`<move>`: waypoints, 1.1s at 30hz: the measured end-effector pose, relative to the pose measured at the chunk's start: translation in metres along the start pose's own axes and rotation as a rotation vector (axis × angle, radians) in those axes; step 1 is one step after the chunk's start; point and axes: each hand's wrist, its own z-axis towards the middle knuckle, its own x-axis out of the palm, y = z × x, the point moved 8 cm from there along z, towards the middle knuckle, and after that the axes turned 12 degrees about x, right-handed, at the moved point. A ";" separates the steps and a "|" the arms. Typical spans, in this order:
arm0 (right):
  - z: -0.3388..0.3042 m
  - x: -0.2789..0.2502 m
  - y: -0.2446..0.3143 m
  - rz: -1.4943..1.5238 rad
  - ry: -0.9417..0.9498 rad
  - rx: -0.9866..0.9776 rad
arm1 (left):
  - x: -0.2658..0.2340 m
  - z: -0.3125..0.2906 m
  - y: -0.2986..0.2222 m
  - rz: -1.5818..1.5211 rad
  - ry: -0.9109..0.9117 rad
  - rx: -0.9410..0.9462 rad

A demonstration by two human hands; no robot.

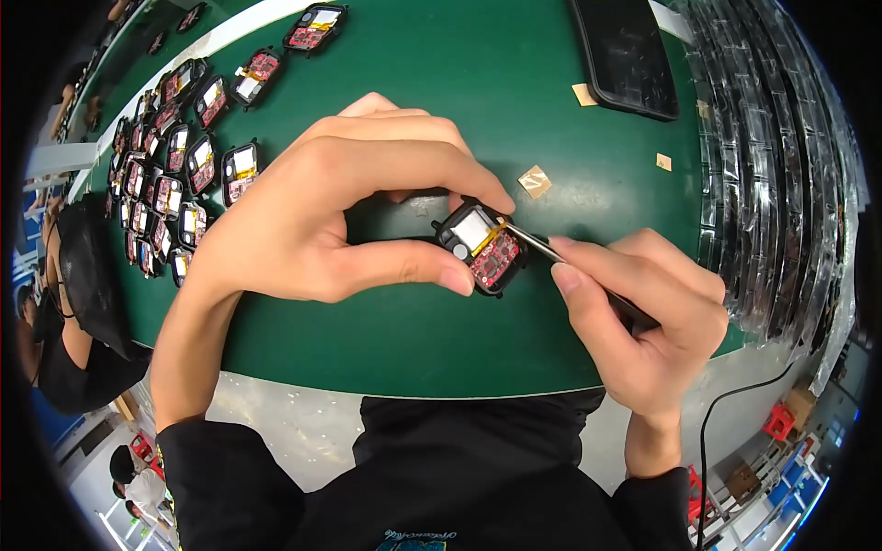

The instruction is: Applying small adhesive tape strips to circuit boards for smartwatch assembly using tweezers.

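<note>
I see a person at a green tabletop (367,354), working with two bare hands. The left hand (317,197) makes a wide curve with the thumb and the index finger; their tips stay apart only by the width of the small device (477,241), which they hold by its black frame. This device is in front of the person, between both hands, nearer to the near edge of the tabletop than to the far one. It is tilted and open, so I see a white block, a red circuit board and a yellow strip. I cannot tell if it touches the tabletop.

The right hand (652,317) is closed: thumb and index finger pinch a thin metal tool (542,243), and the other fingers are curled. The tip of the tool is at the yellow strip.

Toward the left edge lie many similar devices (201,165), close together. A black flat object (629,55) lies toward the far right corner, a tan square (534,181) just beyond the held device. Along the right edge stand clear plastic trays (755,184) in rows.
</note>
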 end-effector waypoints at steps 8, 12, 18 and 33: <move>0.000 0.005 -0.002 -0.016 0.060 0.126 | 0.000 -0.002 0.002 0.003 0.020 0.039; 0.000 0.005 -0.003 -0.021 0.060 0.121 | 0.001 -0.002 0.002 0.005 0.017 0.036; 0.001 0.009 -0.005 -0.055 0.083 0.151 | 0.003 -0.006 0.002 0.039 -0.001 0.033; 0.004 0.008 -0.003 -0.057 0.100 0.171 | 0.003 0.000 -0.005 0.082 0.018 0.062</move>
